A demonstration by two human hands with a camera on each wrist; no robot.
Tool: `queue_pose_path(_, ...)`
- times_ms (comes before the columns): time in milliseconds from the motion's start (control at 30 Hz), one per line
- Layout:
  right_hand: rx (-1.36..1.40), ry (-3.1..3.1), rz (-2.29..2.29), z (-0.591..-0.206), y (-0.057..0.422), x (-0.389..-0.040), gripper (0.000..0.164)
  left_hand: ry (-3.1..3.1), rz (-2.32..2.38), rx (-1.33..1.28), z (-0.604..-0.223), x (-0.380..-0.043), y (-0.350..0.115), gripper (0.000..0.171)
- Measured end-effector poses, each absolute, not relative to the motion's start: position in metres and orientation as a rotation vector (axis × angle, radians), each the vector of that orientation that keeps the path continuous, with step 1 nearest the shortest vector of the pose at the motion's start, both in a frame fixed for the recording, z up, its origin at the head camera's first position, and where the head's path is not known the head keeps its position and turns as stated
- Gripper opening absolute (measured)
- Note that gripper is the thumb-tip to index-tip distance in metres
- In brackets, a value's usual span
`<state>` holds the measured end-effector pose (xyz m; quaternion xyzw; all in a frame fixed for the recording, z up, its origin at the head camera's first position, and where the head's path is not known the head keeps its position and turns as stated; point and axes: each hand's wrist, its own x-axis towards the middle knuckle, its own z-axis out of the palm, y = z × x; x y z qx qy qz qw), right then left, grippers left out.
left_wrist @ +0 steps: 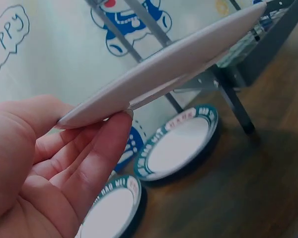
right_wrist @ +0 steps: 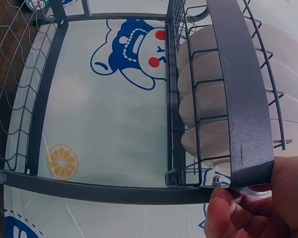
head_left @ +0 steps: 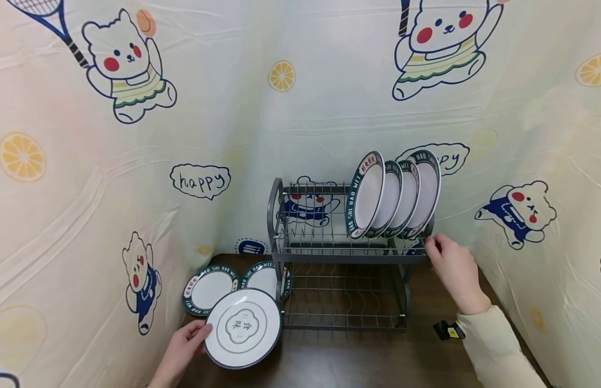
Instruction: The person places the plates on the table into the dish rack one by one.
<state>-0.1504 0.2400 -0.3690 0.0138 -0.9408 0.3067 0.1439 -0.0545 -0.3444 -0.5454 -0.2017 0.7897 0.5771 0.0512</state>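
Note:
My left hand [head_left: 181,345] pinches a white plate [head_left: 242,353] by its left edge, thumb on one face and fingers on the other. The plate's underside, with a printed emblem, faces the head camera; in the left wrist view the plate [left_wrist: 159,82] appears nearly edge-on. Over at the dark metal dish rack [head_left: 339,259], my right hand [head_left: 455,275] grips the upper tier's front right corner. Several green-rimmed plates [head_left: 368,199] stand on edge in the right part of that tier. The right wrist view shows my fingers [right_wrist: 221,210] at the rack's frame.
Two green-rimmed plates lie face up left of the rack: one plate [head_left: 213,291] farther left, another plate [head_left: 261,277] partly behind the held plate and rack leg. A brown table [head_left: 358,358] carries everything. Patterned cloth [head_left: 223,108] hangs behind and at both sides.

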Motion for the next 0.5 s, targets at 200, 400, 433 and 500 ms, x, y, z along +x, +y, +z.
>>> queue_pose_path(200, 0.036, -2.711, 0.885, -0.37, 0.24, -0.151, 0.041, 2.393, 1.822, -0.637, -0.531, -0.054, -0.341, 0.034)
queue_pose_path(400, 0.032, -2.71, 0.879, -0.371, 0.241, -0.152, 0.042, 2.403, 1.832, -0.61, -0.507, -0.051, -0.341, 0.035)
queue_pose_path(433, 0.031, -2.711, 0.881, -0.371, 0.241, -0.151, 0.042, 2.402, 1.839, -0.607, -0.502, -0.05, -0.341, 0.035)
queue_pose_path(500, 0.032, -2.711, 0.888, -0.371, 0.241, -0.151, 0.042, 2.403, 1.858, -0.601, -0.493, -0.049, -0.34, 0.033)
